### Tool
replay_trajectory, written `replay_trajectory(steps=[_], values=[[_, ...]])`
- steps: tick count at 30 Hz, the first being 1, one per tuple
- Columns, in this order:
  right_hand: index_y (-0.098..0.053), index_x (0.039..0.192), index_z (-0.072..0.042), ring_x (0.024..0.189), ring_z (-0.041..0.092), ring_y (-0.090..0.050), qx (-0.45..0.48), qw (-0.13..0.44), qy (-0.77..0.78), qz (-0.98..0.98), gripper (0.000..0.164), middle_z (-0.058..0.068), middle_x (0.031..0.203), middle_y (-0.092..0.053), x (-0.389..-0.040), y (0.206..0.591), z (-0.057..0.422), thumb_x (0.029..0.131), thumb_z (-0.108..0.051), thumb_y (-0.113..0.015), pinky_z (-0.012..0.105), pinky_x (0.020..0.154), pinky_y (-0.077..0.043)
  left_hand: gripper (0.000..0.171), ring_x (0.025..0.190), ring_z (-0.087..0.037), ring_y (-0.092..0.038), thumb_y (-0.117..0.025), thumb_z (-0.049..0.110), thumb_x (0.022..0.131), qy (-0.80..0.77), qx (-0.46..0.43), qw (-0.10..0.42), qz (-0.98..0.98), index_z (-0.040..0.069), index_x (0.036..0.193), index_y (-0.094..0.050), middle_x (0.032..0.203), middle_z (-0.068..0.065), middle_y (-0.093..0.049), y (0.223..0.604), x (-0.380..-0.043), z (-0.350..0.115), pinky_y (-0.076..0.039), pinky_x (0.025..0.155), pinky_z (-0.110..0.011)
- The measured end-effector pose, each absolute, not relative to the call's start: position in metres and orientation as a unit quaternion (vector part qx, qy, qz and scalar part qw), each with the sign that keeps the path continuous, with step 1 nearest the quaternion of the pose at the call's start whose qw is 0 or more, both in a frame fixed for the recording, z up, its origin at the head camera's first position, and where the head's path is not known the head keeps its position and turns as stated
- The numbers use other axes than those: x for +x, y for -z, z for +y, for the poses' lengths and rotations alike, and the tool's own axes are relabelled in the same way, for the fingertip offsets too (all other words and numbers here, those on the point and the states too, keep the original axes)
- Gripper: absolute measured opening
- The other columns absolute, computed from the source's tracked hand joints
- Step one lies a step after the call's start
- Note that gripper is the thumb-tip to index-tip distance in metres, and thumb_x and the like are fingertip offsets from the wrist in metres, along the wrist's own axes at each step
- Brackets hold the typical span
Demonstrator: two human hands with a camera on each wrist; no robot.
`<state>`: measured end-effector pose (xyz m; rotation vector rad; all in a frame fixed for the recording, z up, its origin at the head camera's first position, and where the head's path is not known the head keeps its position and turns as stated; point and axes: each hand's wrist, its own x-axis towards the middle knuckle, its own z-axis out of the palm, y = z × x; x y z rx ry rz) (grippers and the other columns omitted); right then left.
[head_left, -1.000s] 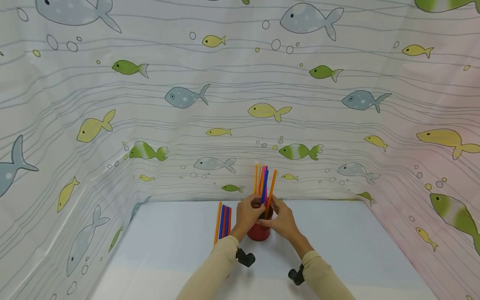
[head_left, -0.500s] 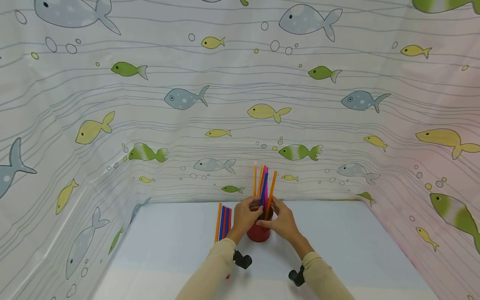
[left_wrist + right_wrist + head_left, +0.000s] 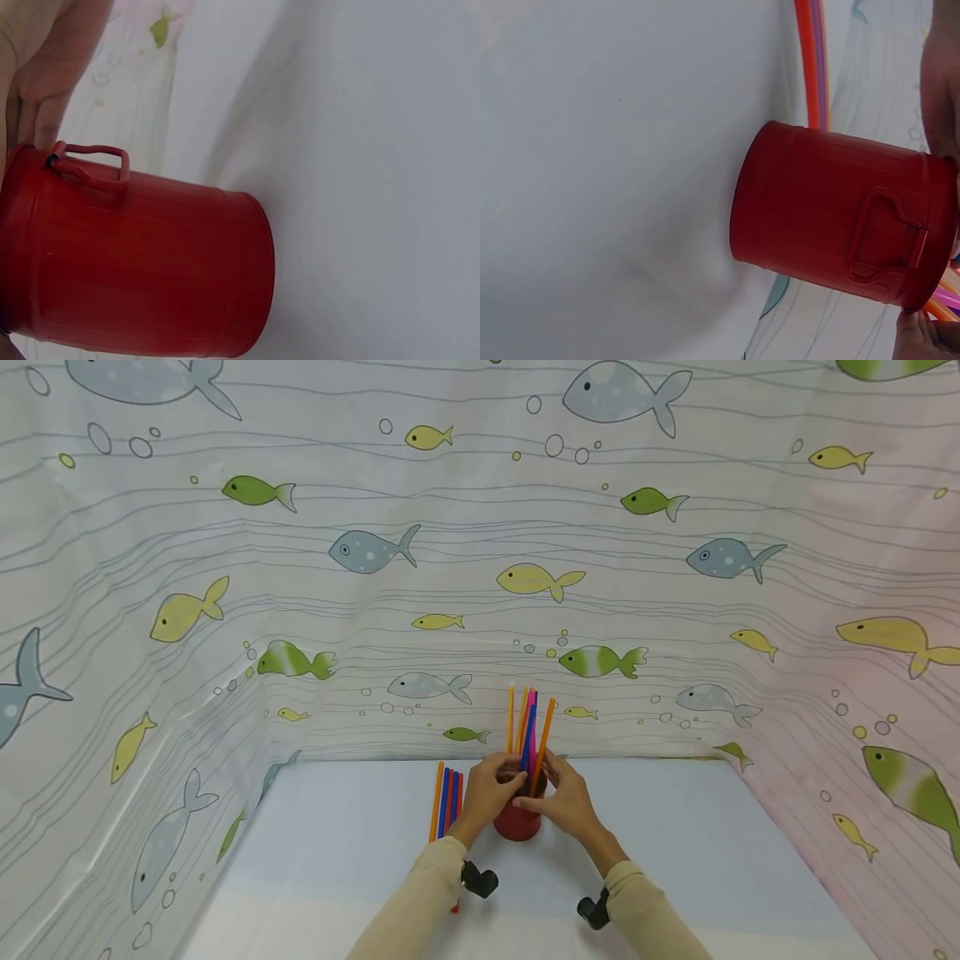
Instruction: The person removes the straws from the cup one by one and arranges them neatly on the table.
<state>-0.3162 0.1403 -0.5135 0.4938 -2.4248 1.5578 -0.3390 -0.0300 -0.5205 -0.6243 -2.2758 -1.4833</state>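
Note:
A small red metal bucket (image 3: pixel 517 825) stands upright on the white table, with a looped side handle (image 3: pixel 94 180) visible in the left wrist view. Several thin straw-like sticks (image 3: pixel 546 731) in orange, blue and pink rise out of it. My left hand (image 3: pixel 489 793) holds the bucket's rim from the left, its thumb close to a blue stick. From the right, my right hand (image 3: pixel 566 800) grips the rim, thumb in front and fingers behind. In the right wrist view, fingertips (image 3: pixel 915 334) touch the rim's edge. The bucket's inside is mostly hidden by both hands.
Left of the bucket, a row of orange, blue and red sticks (image 3: pixel 447 802) lies on the table (image 3: pixel 337 835), partly under my left forearm. A fish-patterned curtain (image 3: pixel 480 527) encloses the back and both sides. Black wrist cameras (image 3: pixel 480 879) sit below my hands.
My left hand and forearm have shifted slightly left, uncovering the red near end of a lying stick. The blue sticks in the bucket have moved a little. My right hand stays in place.

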Motion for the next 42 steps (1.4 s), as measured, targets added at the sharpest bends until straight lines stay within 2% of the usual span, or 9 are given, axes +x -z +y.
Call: replay_trajectory(steps=[13,22,31,42], values=[[-0.033,0.149,0.001,0.130,0.032,-0.048,0.163,0.115,-0.544,-0.815,0.106,0.017,0.137,-0.050,-0.3170,0.5142,0.1383,0.065,-0.026,-0.092,0.039,0.104,-0.039,0.027,0.091,-0.012,-0.068,-0.075,0.012,0.087,0.529,-0.229,0.177,-0.798,0.007,0.112,-0.070,0.108,-0.004,-0.068,0.5229,-0.3439,-0.0334,-0.054,0.080,-0.022],[-0.034,0.149,0.001,0.130,0.030,-0.048,0.165,0.113,-0.545,-0.815,0.104,0.014,0.137,-0.051,-0.3169,0.5165,0.1382,0.066,-0.025,-0.092,0.038,0.104,-0.038,0.027,0.091,-0.015,-0.069,-0.074,0.009,0.087,0.526,-0.238,0.182,-0.796,0.005,0.114,-0.069,0.110,-0.006,-0.068,0.5234,-0.3412,-0.0348,-0.055,0.080,-0.023],[-0.034,0.150,-0.004,0.129,0.025,-0.049,0.153,0.106,-0.545,-0.818,0.104,0.010,0.134,-0.052,-0.3160,0.5150,0.1371,0.066,-0.023,-0.092,0.034,0.104,-0.038,0.028,0.092,-0.015,-0.069,-0.073,0.008,0.087,0.531,-0.233,0.182,-0.794,0.005,0.114,-0.069,0.111,-0.006,-0.068,0.5209,-0.3379,-0.0350,-0.054,0.080,-0.022],[-0.034,0.150,-0.003,0.130,0.027,-0.049,0.154,0.105,-0.542,-0.819,0.104,0.010,0.139,-0.050,-0.3160,0.5170,0.1406,0.066,-0.023,-0.092,0.037,0.105,-0.038,0.026,0.090,-0.016,-0.069,-0.074,0.008,0.087,0.529,-0.233,0.171,-0.798,0.003,0.112,-0.069,0.106,-0.007,-0.069,0.5180,-0.3382,-0.0312,-0.055,0.079,-0.023]])
